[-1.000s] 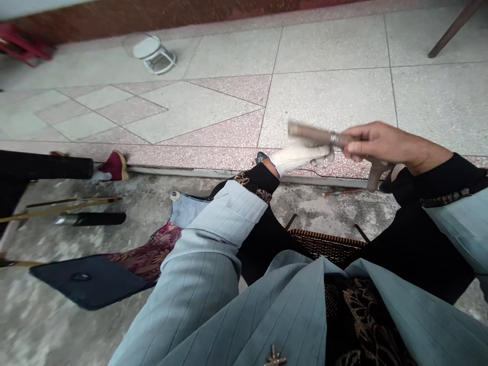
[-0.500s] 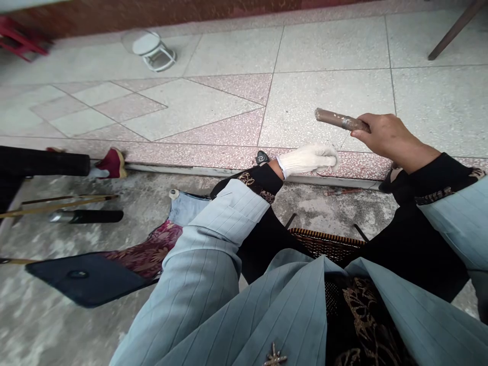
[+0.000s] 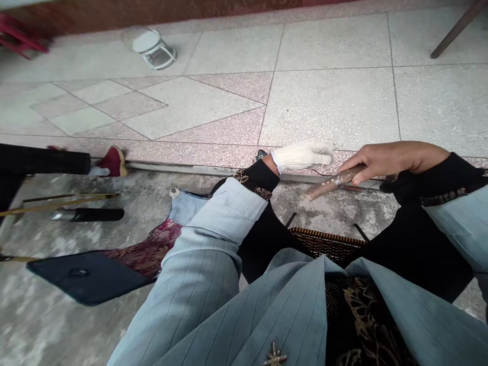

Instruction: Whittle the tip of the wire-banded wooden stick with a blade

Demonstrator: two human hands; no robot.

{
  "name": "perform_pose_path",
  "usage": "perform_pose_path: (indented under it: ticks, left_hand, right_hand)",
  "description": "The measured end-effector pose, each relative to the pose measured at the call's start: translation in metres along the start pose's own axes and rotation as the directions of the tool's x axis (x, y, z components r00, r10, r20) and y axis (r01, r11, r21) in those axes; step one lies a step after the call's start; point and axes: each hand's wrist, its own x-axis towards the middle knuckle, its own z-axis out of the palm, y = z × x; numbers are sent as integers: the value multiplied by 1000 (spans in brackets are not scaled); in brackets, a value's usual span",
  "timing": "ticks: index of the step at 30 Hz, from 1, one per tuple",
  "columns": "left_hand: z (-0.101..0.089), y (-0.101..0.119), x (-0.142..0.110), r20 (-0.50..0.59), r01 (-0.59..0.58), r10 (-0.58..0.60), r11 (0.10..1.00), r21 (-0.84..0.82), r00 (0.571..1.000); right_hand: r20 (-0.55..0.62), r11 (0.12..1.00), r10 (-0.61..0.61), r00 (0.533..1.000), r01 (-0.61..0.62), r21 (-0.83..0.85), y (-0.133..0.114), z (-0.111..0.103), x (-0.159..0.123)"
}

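Now the brown handle (image 3: 322, 188) is gripped in the bare right hand (image 3: 387, 158), right of centre — fingers wrapped around it near its wire band (image 3: 337, 181). Its free end is tipped down and leftward, over the concrete ground (image 3: 295, 195), where half a second ago it was raised above the tiles. The left hand (image 3: 299, 155), covered by a white glove, is kept at almost the same spot near the centre, its fingers curled; whether anything is pinched there cannot be told. For the work, the change is judged to be a lowering of the handle in one hand while the other is held steady — no contact between handle and glove is seen. Farther out, a woven seat (image 3: 324, 244) is partly shown at lower centre, a floral cloth (image 3: 148, 248) is spread lower left, and a white stool (image 3: 148, 41) is placed upper left.
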Motion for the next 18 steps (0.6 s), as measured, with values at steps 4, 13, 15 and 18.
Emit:
perform_pose_path:
  ticks: [4, 13, 15, 18]
  left_hand:
    - [9, -9, 6, -70, -131, 116, 954, -270, 991]
    - [17, 3, -1, 73, -46, 70, 957, -286, 995]
    - [16, 7, -4, 66, -44, 64, 963, -264, 996]
    - [13, 7, -5, 84, -55, 77, 969, -242, 993]
  right_hand:
    - [-410, 962, 54, 911, 63, 266, -8, -7, -6]
    - [-741, 861, 340, 580, -509, -4, 6, -22, -1]
    - [-709, 781, 329, 623, -602, -167, 8, -22, 0]
    - [-637, 723, 353, 685, -632, -278, 10, -19, 3]
